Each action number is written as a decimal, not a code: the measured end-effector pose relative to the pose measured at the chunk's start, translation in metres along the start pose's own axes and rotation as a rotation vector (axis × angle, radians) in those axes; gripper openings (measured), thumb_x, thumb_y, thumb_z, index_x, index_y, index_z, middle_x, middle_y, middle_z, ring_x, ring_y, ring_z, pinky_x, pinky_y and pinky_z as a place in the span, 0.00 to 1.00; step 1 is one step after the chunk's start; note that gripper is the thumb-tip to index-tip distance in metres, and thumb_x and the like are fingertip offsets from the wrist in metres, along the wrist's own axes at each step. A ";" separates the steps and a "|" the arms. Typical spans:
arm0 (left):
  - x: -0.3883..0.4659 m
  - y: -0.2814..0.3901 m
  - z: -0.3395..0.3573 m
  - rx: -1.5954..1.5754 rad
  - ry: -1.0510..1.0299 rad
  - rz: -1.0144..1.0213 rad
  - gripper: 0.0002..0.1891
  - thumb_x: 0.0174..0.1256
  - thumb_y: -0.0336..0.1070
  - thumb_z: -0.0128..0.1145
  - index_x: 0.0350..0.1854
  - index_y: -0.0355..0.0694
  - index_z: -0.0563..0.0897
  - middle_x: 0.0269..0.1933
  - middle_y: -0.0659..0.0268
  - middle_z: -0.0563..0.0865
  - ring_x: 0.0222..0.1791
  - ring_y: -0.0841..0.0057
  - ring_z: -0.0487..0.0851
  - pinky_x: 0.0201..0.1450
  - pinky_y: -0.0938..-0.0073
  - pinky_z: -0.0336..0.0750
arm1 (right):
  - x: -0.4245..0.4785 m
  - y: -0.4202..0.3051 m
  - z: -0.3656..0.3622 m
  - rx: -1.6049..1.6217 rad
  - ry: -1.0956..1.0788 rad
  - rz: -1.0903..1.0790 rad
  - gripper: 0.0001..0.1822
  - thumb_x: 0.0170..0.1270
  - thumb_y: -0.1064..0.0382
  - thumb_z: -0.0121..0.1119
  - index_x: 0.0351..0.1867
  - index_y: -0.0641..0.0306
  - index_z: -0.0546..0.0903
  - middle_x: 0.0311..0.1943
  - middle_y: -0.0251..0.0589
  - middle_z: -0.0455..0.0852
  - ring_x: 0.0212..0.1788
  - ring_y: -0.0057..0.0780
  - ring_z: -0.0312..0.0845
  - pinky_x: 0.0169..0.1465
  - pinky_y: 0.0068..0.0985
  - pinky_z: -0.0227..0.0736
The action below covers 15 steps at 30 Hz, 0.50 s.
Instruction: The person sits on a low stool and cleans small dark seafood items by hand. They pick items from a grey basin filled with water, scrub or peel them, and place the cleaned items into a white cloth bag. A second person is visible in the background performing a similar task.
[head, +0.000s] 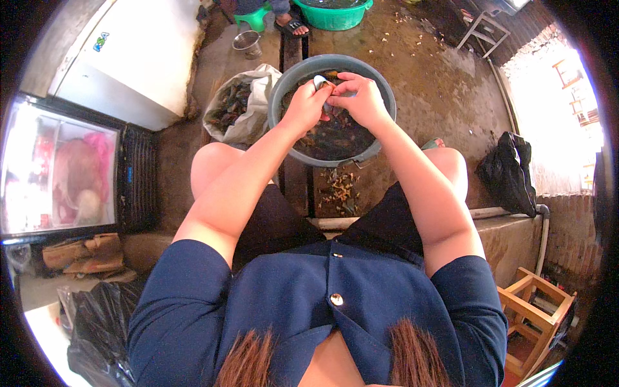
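Over a round grey plastic basin [274,109], my left hand [304,105] grips a small shellfish [319,81], apparently a mussel. The pale inner face of its shell shows above my thumb. My right hand [363,100] meets it from the other side, thumb and fingertips pinched on orange-brown matter at the shell; fingers partly hide this contact. Dark liquid and brownish pieces [338,140] lie in the basin below. Left of the basin stands an open whitish woven sack [260,94] holding dark shells [232,104].
Orange-brown scraps [341,191] lie on the wet floor before the basin. Beyond are a metal pail [247,44], a green tub [333,19] and another person's sandalled foot [296,28]. A black plastic bag [508,171] and a wooden stool [537,309] stand right; a glass-front cooler [63,174] stands left.
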<state>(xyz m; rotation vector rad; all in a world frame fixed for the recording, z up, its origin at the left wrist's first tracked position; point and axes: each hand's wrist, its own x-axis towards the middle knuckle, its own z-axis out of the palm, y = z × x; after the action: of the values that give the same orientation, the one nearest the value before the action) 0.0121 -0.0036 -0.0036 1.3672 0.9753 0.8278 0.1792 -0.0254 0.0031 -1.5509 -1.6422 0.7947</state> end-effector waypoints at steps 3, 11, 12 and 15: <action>0.003 -0.001 -0.006 0.012 -0.029 -0.035 0.15 0.75 0.48 0.52 0.51 0.43 0.81 0.42 0.70 0.84 0.37 0.81 0.81 0.29 0.76 0.79 | 0.000 0.004 -0.001 0.203 -0.014 0.005 0.14 0.49 0.56 0.74 0.36 0.58 0.91 0.62 0.46 0.80 0.64 0.43 0.75 0.66 0.33 0.66; 0.008 -0.007 -0.013 0.107 -0.065 0.082 0.15 0.76 0.47 0.51 0.50 0.41 0.80 0.39 0.68 0.84 0.33 0.80 0.82 0.28 0.76 0.79 | 0.000 0.003 -0.002 0.289 -0.054 -0.064 0.10 0.51 0.62 0.73 0.33 0.64 0.90 0.61 0.50 0.79 0.64 0.38 0.74 0.68 0.32 0.64; 0.007 -0.006 -0.012 0.105 -0.058 0.086 0.15 0.76 0.47 0.51 0.50 0.40 0.80 0.39 0.68 0.84 0.33 0.80 0.82 0.28 0.75 0.79 | 0.001 0.006 -0.001 0.326 -0.054 -0.081 0.09 0.51 0.62 0.73 0.32 0.64 0.90 0.61 0.49 0.79 0.64 0.37 0.74 0.68 0.32 0.64; 0.006 -0.003 -0.011 0.109 -0.039 0.105 0.15 0.76 0.46 0.50 0.49 0.39 0.80 0.39 0.67 0.84 0.33 0.79 0.82 0.28 0.74 0.80 | -0.001 0.006 0.001 0.440 -0.055 -0.082 0.06 0.52 0.65 0.72 0.31 0.62 0.90 0.61 0.47 0.79 0.63 0.36 0.74 0.68 0.33 0.62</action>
<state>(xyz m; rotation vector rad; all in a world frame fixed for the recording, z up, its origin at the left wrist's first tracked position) 0.0046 0.0060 -0.0062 1.5333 0.9359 0.8328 0.1820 -0.0257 -0.0027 -1.1546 -1.4361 1.0774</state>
